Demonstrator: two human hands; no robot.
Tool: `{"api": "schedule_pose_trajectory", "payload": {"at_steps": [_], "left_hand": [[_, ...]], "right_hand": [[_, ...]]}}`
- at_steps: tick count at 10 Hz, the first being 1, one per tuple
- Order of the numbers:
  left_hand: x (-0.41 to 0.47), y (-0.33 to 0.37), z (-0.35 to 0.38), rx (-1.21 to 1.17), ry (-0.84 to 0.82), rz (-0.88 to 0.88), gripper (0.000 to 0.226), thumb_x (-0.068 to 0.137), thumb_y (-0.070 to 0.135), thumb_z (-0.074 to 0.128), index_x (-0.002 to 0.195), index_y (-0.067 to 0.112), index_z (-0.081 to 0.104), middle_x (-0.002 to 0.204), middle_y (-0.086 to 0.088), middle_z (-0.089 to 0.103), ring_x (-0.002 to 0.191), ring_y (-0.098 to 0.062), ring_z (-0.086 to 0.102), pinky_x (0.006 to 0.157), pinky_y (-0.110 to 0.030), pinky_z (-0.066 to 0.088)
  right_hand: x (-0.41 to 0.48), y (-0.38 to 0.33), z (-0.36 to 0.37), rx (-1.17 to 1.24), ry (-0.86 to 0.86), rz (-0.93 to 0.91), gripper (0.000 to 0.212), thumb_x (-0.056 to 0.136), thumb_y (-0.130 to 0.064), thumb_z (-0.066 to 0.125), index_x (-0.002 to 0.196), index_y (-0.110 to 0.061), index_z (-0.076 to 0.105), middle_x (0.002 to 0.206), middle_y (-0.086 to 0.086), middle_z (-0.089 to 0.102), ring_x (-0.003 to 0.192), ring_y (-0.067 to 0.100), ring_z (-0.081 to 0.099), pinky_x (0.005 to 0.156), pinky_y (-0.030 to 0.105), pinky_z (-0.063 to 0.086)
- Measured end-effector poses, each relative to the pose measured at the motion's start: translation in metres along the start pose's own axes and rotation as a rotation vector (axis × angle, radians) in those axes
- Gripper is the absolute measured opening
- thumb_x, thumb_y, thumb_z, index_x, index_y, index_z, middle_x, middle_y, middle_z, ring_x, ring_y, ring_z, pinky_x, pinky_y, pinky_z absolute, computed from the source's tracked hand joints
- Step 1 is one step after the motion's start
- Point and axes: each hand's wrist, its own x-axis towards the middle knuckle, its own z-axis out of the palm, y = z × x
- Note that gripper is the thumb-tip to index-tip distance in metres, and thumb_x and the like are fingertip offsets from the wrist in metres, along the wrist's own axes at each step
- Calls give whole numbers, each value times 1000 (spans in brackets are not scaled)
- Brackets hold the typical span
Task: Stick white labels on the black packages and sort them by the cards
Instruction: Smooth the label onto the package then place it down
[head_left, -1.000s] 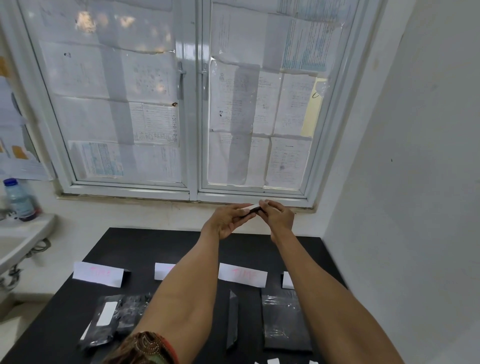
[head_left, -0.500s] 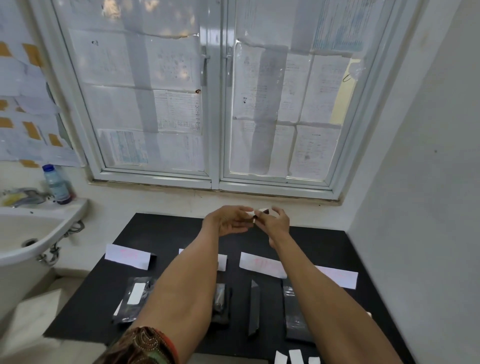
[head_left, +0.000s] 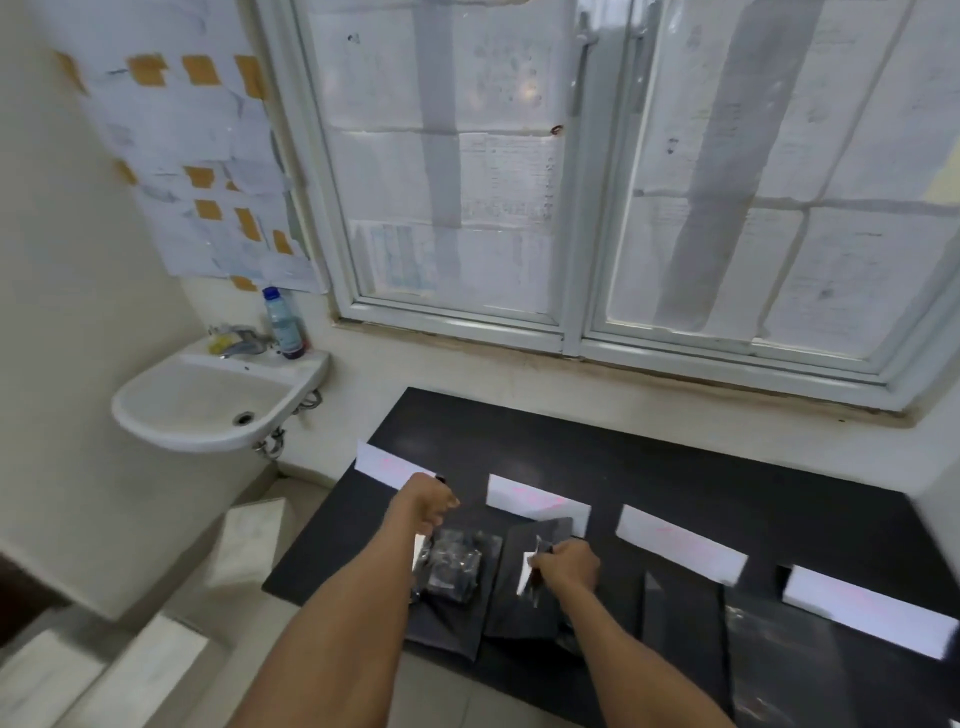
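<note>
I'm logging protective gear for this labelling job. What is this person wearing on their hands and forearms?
Nothing that shows. The left hand and right hand are ungloved. The left forearm and right forearm are bare to the picture's bottom edge, with no sleeve, watch or bracelet. Rings are too blurred to judge.

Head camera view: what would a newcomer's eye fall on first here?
Two bare forearms reach down to a black table. The left hand is by the leftmost white card, and the right hand is at a black package. Behind them a big window covered with paper sheets glows, and a white sink hangs on the left wall.
</note>
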Motion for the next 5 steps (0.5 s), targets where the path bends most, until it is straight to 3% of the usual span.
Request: {"api": "schedule_pose_trajectory", "payload": {"at_steps": [1, 2, 3, 4, 5], "left_hand": [[16, -25, -27, -29, 33, -49, 4, 87, 9, 60, 86, 11, 56, 73, -2, 58, 61, -14, 54, 65, -26, 50], [26, -42, -47, -42, 68, -74, 6, 89, 5, 55, 87, 11, 55, 77, -5, 58, 58, -12, 51, 47, -20, 47], [37, -54, -60, -48, 107, -77, 6, 89, 10, 54, 93, 13, 58, 93, -7, 62, 67, -17, 57, 52, -22, 47], [50, -53, -62, -114, 137, -39, 12, 90, 9, 53, 83, 16, 60, 87, -5, 64, 67, -17, 58, 55, -23, 47], [51, -48, -57, -195, 131, 0, 16, 89, 4, 54, 79, 15, 59, 79, -7, 59, 60, -17, 54, 50, -20, 43]], "right_hand": [[2, -6, 34, -141, 5, -62, 34, 71, -28, 78, 96, -7, 68, 103, 11, 70, 96, 27, 66, 76, 27, 52], [7, -7, 56, -265, 42, -107, 32, 72, -26, 77, 95, -6, 66, 105, 13, 69, 98, 29, 65, 76, 29, 50], [3, -13, 71, -298, 82, -126, 28, 79, -24, 70, 98, -3, 64, 108, 16, 67, 102, 31, 63, 81, 32, 50], [0, -23, 83, -308, 108, -186, 28, 88, -26, 60, 106, -4, 58, 115, 15, 59, 109, 31, 57, 86, 33, 47], [-5, -31, 100, -216, -8, -276, 33, 89, -30, 60, 112, -6, 55, 117, 15, 59, 110, 31, 56, 89, 34, 47]]}}
